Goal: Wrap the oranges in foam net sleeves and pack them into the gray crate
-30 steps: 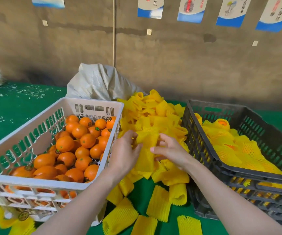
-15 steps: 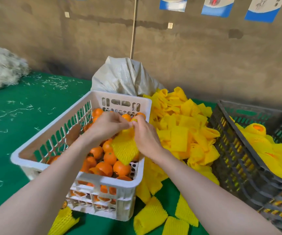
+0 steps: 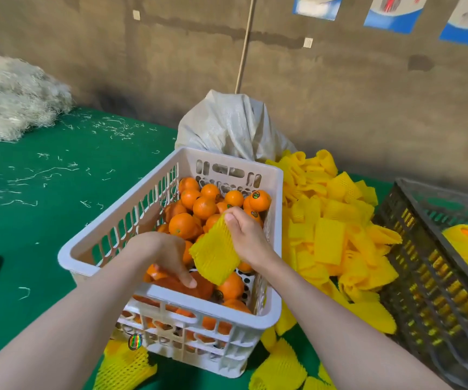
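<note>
A white crate (image 3: 168, 301) holds several loose oranges (image 3: 203, 207). My right hand (image 3: 248, 237) pinches a flat yellow foam net sleeve (image 3: 214, 256) over the crate. My left hand (image 3: 168, 256) reaches down inside the crate, its fingers curled round an orange (image 3: 201, 285) near the front wall. A heap of yellow foam sleeves (image 3: 329, 229) lies on the green table to the right. The gray crate (image 3: 424, 263) stands at the far right with wrapped oranges (image 3: 464, 239) inside.
A white woven sack (image 3: 232, 126) stands behind the white crate against the wall. Pale shredded fibre (image 3: 10, 97) is piled at the far left, with strands scattered over the green table (image 3: 44, 198). Loose sleeves (image 3: 279, 368) lie in front of the crates.
Both hands took a sleeve from the heap and carried it left over the white crate. My left hand has let go of the sleeve and dropped onto an orange.
</note>
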Tool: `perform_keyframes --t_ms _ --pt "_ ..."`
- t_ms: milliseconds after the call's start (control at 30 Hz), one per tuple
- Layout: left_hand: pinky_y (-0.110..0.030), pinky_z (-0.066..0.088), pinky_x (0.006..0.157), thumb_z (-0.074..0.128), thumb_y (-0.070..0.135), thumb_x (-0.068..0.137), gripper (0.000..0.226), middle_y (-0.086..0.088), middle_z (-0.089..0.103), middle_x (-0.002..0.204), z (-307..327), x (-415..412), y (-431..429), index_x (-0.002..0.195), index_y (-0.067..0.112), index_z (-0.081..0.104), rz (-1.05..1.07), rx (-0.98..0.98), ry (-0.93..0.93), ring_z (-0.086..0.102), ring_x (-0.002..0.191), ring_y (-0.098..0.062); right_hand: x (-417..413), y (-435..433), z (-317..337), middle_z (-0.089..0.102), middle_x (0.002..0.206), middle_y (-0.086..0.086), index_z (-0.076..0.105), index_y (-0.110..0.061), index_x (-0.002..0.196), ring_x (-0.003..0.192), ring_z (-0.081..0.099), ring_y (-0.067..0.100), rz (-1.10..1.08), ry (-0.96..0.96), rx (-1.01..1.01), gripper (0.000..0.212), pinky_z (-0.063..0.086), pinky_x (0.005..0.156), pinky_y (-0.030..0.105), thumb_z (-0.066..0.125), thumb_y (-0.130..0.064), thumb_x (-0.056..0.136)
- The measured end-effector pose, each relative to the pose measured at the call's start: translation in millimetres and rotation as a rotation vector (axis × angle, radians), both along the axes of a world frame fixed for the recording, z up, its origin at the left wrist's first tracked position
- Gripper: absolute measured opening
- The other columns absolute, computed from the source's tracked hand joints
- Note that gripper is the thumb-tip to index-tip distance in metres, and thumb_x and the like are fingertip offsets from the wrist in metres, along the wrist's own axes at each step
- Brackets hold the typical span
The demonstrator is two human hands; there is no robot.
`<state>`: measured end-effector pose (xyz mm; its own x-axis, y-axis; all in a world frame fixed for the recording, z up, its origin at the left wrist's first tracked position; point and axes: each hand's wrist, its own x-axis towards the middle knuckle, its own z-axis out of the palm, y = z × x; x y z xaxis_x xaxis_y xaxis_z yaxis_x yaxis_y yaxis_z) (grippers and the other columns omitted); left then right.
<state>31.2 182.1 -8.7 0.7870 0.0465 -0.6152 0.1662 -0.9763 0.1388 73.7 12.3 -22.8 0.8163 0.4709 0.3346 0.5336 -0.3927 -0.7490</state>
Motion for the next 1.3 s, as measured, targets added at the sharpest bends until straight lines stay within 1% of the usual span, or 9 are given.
perform_keyframes --t_ms 267,367,533,700,833,933,1067,1167,1300 --pt "-0.028 0.04 0.059 0.067 0.044 0.081 0.032 0.0 0.05 0.063 -5.2 -7.5 -3.8 0.082 0.012 0.062 -0.159 0.155 0.086 0.046 0.063 -0.018 1.4 -1.5 1.4 0.046 0.075 -0.009 0.052 -0.016 0.096 0.066 0.043 0.001 0.021 0.124 0.073 0.015 0.034 0.06 0.011 0.039 -0.021 0.101" --pt "-0.032 0.047 0.058 0.073 0.041 0.07 0.027 -0.008 0.053 0.065 7.9 -11.6 5.8 0.068 0.018 0.059 -0.027 -0.16 -0.07 0.055 0.062 -0.018 0.5 -10.0 4.3 0.05 0.084 -0.014 0.05 -0.019 0.099 0.079 0.047 -0.004 -0.045 0.169 0.124 0.012 0.037 0.065 0.003 0.042 -0.028 0.099" --pt "-0.034 0.059 0.065 0.062 0.035 0.089 0.029 -0.016 0.063 0.11 34.1 -18.3 -12.2 0.107 0.012 0.06 0.471 -1.05 -0.269 0.07 0.085 -0.031 -18.0 -25.5 34.2 0.045 0.072 0.007 0.052 -0.003 0.082 0.065 0.046 0.016 -0.119 0.339 0.401 0.036 0.037 0.061 0.03 0.042 -0.034 0.098" --pt "-0.03 0.054 0.058 0.054 0.029 0.094 0.026 -0.018 0.061 0.11 44.6 -23.1 -56.4 0.114 0.014 0.053 0.574 -1.455 -0.223 0.068 0.067 -0.024 -66.4 -107.0 44.9 0.06 0.047 -0.002 0.06 -0.016 0.069 0.043 0.054 0.015 -0.055 0.859 0.813 0.008 0.042 0.042 0.025 0.067 -0.018 0.073" --pt "-0.026 0.051 0.051 0.056 0.028 0.08 0.043 -0.017 0.057 0.113 46.6 -27.1 -99.5 0.121 0.016 0.05 0.636 -1.709 -0.107 0.063 0.075 -0.028 -82.1 -145.1 54.1 0.055 0.062 -0.003 0.046 -0.015 0.072 0.042 0.053 0.005 0.127 1.078 0.793 0.043 0.042 0.044 0.01 0.086 -0.011 0.06" --pt "-0.028 0.052 0.053 0.055 0.023 0.071 0.052 -0.02 0.048 0.12 47.0 -28.6 -132.3 0.121 0.014 0.047 0.683 -1.863 -0.027 0.058 0.081 -0.032 -84.4 -140.2 90.2 0.062 0.077 0.02 0.057 0.003 0.095 0.066 0.064 0.034 0.143 0.708 0.718 0.036 0.051 0.062 0.03 0.08 -0.008 0.069" --pt "-0.031 0.047 0.06 0.052 0.017 0.072 0.051 -0.019 0.048 0.125 49.7 -31.0 -174.7 0.123 0.015 0.051 0.712 -1.942 -0.017 0.055 0.088 -0.032 -92.1 -169.4 77.2 0.058 0.049 0.0 0.059 -0.012 0.075 0.04 0.055 0.012 -0.054 0.726 0.892 0.007 0.042 0.039 0.021 0.054 -0.015 0.08" --pt "-0.036 0.043 0.067 0.047 0.009 0.086 0.024 -0.013 0.047 0.117 49.8 -31.7 -203.5 0.108 0.015 0.052 0.801 -1.949 -0.113 0.054 0.087 -0.03 -84.8 -198.3 64.7 0.057 0.05 -0.003 0.054 -0.014 0.075 0.038 0.054 0.003 -0.153 0.614 0.872 0.031 0.043 0.037 0.015 0.037 -0.001 0.097" --pt "-0.039 0.048 0.069 0.047 0.006 0.09 0.026 -0.009 0.051 0.112 45.1 -30.7 -238.7 0.112 0.019 0.055 0.864 -1.945 -0.205 0.053 0.094 -0.029 -88.7 -206.3 75.4 0.055 0.064 0.002 0.054 -0.013 0.08 0.048 0.053 0.006 -0.083 0.578 0.882 0.007 0.042 0.041 0.014 0.056 -0.006 0.081"
